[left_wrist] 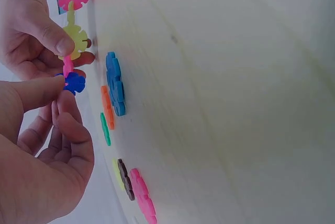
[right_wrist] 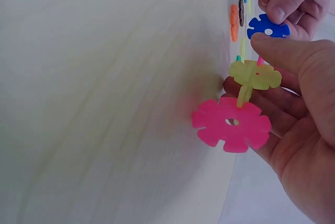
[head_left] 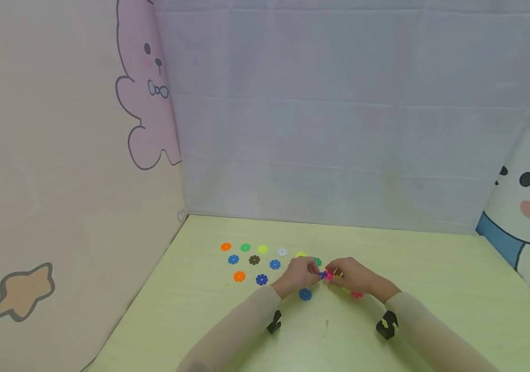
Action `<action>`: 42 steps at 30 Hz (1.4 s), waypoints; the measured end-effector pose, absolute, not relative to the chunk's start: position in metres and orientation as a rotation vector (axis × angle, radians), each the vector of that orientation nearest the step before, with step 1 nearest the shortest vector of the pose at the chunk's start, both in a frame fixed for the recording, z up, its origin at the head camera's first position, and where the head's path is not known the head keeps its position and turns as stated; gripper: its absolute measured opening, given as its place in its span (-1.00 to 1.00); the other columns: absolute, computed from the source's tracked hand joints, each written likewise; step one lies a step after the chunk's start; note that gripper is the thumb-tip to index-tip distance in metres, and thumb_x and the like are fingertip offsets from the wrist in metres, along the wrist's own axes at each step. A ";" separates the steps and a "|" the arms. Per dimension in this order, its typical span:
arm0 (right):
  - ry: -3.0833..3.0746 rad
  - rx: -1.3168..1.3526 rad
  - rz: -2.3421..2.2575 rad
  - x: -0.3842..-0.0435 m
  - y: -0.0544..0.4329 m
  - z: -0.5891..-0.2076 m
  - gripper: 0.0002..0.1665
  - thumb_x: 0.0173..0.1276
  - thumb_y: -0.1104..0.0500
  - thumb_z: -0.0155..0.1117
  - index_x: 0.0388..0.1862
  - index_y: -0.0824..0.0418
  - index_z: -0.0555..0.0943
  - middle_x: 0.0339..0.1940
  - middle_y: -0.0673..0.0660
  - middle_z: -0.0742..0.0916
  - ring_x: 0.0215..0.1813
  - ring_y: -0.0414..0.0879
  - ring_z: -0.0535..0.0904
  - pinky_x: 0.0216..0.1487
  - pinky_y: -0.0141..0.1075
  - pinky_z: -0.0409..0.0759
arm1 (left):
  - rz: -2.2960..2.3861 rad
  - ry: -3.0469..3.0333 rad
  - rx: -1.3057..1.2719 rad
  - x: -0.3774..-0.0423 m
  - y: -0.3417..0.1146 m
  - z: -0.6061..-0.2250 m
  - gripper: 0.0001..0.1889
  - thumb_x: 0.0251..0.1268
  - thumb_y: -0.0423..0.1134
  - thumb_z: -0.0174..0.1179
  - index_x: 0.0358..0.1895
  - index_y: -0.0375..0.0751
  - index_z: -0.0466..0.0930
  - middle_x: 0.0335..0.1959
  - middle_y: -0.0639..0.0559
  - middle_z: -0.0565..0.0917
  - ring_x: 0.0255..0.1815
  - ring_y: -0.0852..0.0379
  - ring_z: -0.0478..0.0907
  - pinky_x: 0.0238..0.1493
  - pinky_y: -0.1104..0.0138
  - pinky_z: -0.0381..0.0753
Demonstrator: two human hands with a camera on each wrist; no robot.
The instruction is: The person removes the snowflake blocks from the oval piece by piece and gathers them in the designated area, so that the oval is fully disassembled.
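Note:
My left hand (head_left: 298, 274) pinches a dark blue notched snowflake disc (right_wrist: 257, 27) between thumb and finger. Facing it, my right hand (head_left: 355, 275) holds a chain of interlocked discs. At that chain's inner end, a pink disc (left_wrist: 67, 67) meets the blue one edge to edge, at right angles. Yellow discs (right_wrist: 242, 73) follow in the chain, by the right fingers. A larger pink disc (right_wrist: 214, 122) forms the outer end, hanging beyond the right hand. In the head view the hands largely cover the chain.
Loose discs lie on the pale table (head_left: 432, 289), mostly left of the hands: an orange disc (head_left: 239, 276), a brown disc (head_left: 254, 260), a white disc (head_left: 282, 252) and several others. One blue disc (head_left: 305, 294) lies just below the left hand. A cloth wall (head_left: 339, 129) stands behind.

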State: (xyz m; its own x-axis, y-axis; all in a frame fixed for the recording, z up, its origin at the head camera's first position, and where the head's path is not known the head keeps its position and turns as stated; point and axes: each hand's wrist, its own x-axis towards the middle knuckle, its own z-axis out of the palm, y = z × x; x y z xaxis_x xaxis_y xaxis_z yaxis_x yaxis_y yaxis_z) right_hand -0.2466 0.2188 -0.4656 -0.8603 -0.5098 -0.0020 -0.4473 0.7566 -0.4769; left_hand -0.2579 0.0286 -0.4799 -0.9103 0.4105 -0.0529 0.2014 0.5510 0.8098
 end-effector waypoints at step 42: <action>2.817 -0.996 -0.802 -0.249 0.226 -0.463 -0.77 0.24 0.23 0.34 -0.12 0.23 0.65 -0.23 -0.02 0.69 -0.28 -0.21 0.54 -0.25 -0.32 0.54 | 1.128 2.783 0.814 -0.263 0.038 -0.479 -0.95 0.16 -0.37 0.30 -0.40 -0.17 0.62 -0.49 0.16 0.63 -0.49 0.33 0.46 -0.43 0.52 0.47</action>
